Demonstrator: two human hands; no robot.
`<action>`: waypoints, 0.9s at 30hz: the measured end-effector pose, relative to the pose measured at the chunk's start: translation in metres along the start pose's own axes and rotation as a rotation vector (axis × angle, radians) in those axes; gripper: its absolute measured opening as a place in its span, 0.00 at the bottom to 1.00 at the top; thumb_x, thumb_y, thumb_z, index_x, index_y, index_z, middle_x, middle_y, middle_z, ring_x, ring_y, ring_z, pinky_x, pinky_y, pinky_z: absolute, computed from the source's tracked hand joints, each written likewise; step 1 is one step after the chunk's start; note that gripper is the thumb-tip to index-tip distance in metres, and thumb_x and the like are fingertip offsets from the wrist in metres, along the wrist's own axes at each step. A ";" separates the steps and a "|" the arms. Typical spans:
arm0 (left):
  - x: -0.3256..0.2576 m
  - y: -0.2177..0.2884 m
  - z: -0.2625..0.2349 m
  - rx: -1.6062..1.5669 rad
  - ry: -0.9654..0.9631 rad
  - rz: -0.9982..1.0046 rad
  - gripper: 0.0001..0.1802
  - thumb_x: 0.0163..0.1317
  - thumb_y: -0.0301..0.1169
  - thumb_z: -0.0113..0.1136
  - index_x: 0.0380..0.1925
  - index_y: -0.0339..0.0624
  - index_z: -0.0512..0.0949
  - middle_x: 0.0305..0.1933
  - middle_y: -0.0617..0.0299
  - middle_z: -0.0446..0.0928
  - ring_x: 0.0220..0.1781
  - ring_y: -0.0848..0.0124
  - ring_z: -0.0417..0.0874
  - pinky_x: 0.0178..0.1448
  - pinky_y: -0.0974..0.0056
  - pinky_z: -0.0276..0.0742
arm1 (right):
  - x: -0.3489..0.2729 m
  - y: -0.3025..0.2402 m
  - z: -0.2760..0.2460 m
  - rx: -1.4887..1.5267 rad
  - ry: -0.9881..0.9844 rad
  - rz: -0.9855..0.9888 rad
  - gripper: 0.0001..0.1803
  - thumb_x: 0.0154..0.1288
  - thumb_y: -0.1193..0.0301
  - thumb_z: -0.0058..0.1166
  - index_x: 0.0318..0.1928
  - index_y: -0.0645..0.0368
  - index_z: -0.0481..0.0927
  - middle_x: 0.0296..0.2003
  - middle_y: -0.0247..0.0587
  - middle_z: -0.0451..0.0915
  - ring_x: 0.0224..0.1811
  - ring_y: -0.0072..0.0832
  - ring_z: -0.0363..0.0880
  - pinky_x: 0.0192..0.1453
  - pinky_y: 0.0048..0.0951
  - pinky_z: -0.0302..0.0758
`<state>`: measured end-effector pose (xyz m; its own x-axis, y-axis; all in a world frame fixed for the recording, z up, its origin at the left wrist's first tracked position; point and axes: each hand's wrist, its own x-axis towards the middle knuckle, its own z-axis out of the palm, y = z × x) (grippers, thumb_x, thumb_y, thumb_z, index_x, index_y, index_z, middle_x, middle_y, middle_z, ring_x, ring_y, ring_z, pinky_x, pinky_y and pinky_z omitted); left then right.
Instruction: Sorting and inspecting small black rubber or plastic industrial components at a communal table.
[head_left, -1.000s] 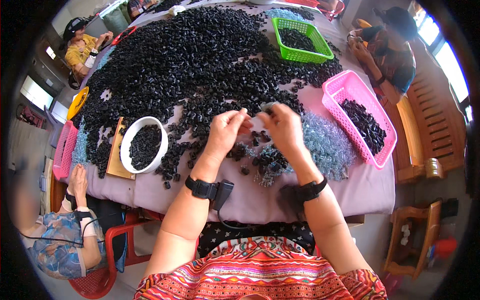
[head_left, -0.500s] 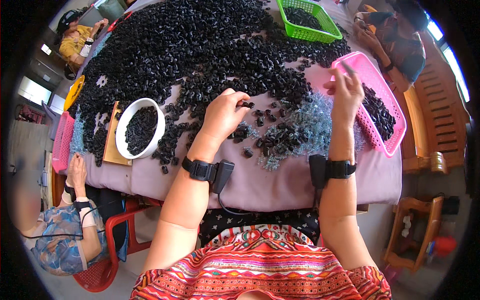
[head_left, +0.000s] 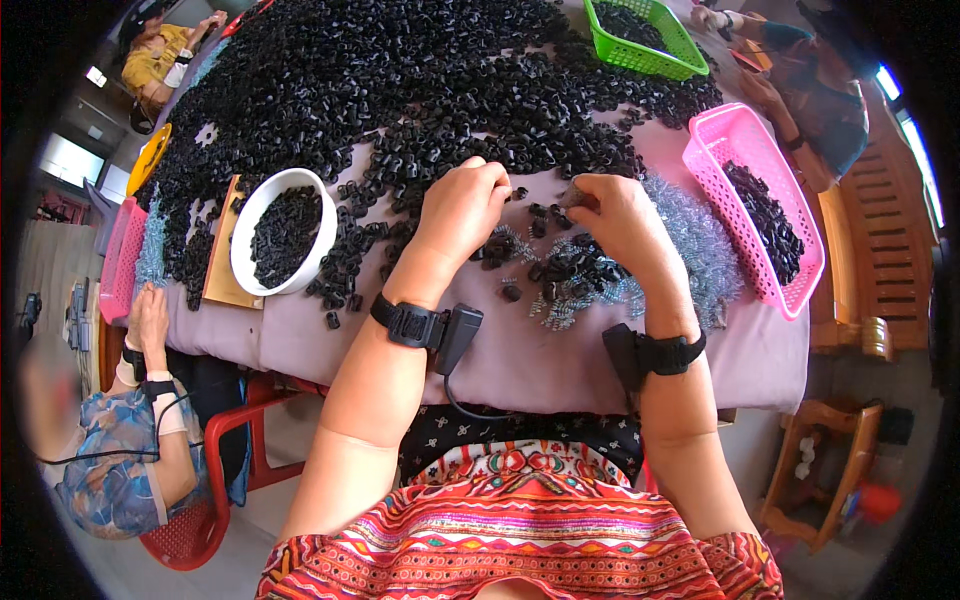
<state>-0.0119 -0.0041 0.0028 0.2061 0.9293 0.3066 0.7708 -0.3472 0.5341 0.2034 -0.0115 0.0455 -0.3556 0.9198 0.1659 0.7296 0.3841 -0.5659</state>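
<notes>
My left hand [head_left: 462,212] is closed in a pinch over the middle of the table, with a small black plastic piece [head_left: 518,193] at its fingertips. Facing it, my right hand [head_left: 625,222] has thumb and fingers pressed together; a greyish bit shows between them, too blurred to name. Below and beside my right hand lies a heap of thin, clear-bluish coil springs [head_left: 695,235]. More short black tubular pieces [head_left: 580,268] are scattered among the springs, under both hands.
A large pile of black pieces [head_left: 330,80] covers the far table. A white bowl [head_left: 327,240] on the left, a pink basket [head_left: 705,150] on the right and a green basket [head_left: 650,62] at the far right hold black parts. Co-workers sit left, far left and far right.
My right hand has come from beside the pink basket leftward and nearer, facing my left hand. My left hand has shifted slightly right. The view has shifted a little.
</notes>
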 end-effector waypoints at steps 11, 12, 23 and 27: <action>0.004 -0.015 -0.010 -0.171 -0.052 -0.005 0.08 0.62 0.27 0.60 0.39 0.36 0.81 0.39 0.53 0.81 0.39 0.62 0.83 0.46 0.62 0.78 | 0.000 -0.006 0.037 -0.171 0.019 -0.090 0.12 0.52 0.73 0.63 0.39 0.59 0.83 0.37 0.47 0.78 0.41 0.47 0.82 0.47 0.42 0.79; 0.005 -0.014 -0.010 -0.170 -0.052 0.000 0.08 0.62 0.27 0.60 0.39 0.36 0.81 0.39 0.53 0.81 0.39 0.62 0.83 0.46 0.62 0.78 | 0.000 -0.004 0.038 -0.195 0.019 -0.092 0.11 0.52 0.73 0.63 0.39 0.59 0.83 0.37 0.47 0.78 0.41 0.47 0.82 0.47 0.42 0.79; 0.003 0.005 -0.022 -0.438 -0.083 -0.046 0.08 0.61 0.25 0.63 0.40 0.36 0.82 0.37 0.61 0.82 0.35 0.77 0.79 0.42 0.70 0.76 | 0.004 -0.005 0.017 0.237 0.135 0.029 0.10 0.55 0.74 0.59 0.35 0.67 0.76 0.27 0.53 0.81 0.31 0.43 0.84 0.38 0.36 0.78; 0.000 0.011 0.004 -0.146 -0.092 0.178 0.11 0.56 0.24 0.62 0.40 0.41 0.83 0.38 0.52 0.79 0.43 0.53 0.82 0.47 0.57 0.78 | 0.009 0.015 0.032 0.437 0.196 0.112 0.12 0.55 0.74 0.61 0.38 0.67 0.77 0.25 0.49 0.81 0.28 0.30 0.82 0.35 0.33 0.77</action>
<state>-0.0008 -0.0079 0.0057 0.3899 0.8573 0.3362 0.6238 -0.5144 0.5884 0.1925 0.0003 0.0129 -0.1415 0.9674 0.2102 0.4284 0.2513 -0.8679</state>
